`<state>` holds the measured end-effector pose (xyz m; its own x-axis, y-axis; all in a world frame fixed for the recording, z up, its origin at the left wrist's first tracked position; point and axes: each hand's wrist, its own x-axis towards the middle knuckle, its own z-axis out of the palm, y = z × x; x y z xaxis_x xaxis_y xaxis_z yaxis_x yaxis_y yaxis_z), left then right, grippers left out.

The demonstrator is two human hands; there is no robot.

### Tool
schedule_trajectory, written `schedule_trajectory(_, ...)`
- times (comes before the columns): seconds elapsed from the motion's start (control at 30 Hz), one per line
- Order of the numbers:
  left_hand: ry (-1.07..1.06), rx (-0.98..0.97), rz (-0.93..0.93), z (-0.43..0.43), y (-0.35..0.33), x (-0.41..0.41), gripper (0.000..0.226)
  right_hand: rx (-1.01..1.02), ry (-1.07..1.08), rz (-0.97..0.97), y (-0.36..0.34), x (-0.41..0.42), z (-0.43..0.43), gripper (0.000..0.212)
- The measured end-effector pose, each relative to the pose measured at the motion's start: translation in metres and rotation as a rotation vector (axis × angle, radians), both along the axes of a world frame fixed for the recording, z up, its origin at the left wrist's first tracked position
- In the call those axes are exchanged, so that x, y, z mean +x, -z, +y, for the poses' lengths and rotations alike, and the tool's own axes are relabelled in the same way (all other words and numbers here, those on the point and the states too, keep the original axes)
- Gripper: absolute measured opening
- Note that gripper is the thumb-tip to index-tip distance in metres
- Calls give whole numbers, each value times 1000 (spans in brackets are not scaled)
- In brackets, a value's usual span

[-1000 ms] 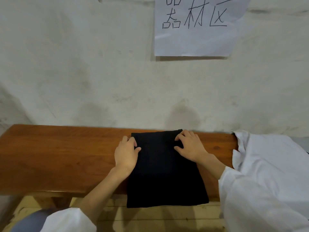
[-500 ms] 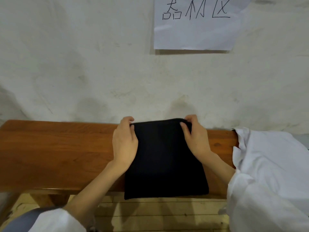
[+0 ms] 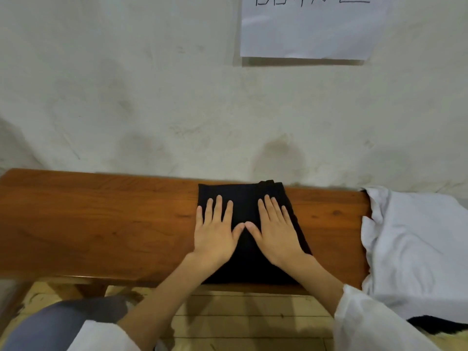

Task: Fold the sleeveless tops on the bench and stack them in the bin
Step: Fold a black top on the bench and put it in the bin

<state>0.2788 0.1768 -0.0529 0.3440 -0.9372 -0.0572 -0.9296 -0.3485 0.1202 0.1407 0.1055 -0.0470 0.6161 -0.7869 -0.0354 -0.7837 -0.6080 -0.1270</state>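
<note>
My left hand (image 3: 215, 235) and right hand (image 3: 277, 235) lie flat with fingers spread, thumbs almost touching, on the folded black top (image 3: 243, 196), which sits right of middle on the bench (image 3: 101, 219), its long axis running from back edge to front edge, equally near both hands.
</note>
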Motion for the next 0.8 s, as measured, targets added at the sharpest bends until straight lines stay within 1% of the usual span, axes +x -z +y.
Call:
schedule_trajectory(0.03,-15,-13,-7,1,4,1,65,-11,9,31,5,-1,1,105)
schedule_trajectory(0.07,-28,-28,-5,2,6,1,65,-22,27,43,9,-3,2,105)
schedule_trajectory(0.17,-42,-34,22,3,5,1,63,-16,89,-3,10,-1,2,91)
schedule_trajectory(0.23,-35,-50,38,4,1,1,60,8,73,-11,6,-1,1,92)
schedule_trajectory(0.27,-37,-74,58,5,-2,0,58,37,50,-2,2,-2,0,90)
schedule_trajectory(0.3,-55,-123,85,9,-6,0,55,80,27,-7,-3,-4,0,83)
schedule_trajectory(0.37,-177,-273,129,23,-13,1,47,179,37,-105,-14,-13,3,66)
schedule_trajectory(0.4,-268,-332,142,33,-17,3,43,188,82,-192,-19,-19,8,62)
schedule_trajectory(0.43,-356,-344,159,44,-20,5,42,167,155,-274,-23,-27,15,60)
schedule_trajectory(0.47,-422,-298,167,53,-22,6,44,135,236,-323,-26,-36,22,59)
schedule_trajectory(0.53,-466,-159,157,70,-23,6,53,153,381,-306,-29,-53,32,59)
schedule_trajectory(0.6,-436,-107,149,79,-25,1,58,302,504,-258,-31,-63,32,58)
schedule_trajectory(0.67,-398,-83,154,81,-25,-3,53,469,592,-248,-32,-66,25,54)
schedule_trajectory(0.73,-401,-103,248,79,-24,-3,44,558,616,-269,-33,-65,20,43)
schedule_trajectory(0.8,-376,-180,438,76,-29,-3,35,578,616,-310,-36,-62,21,29)
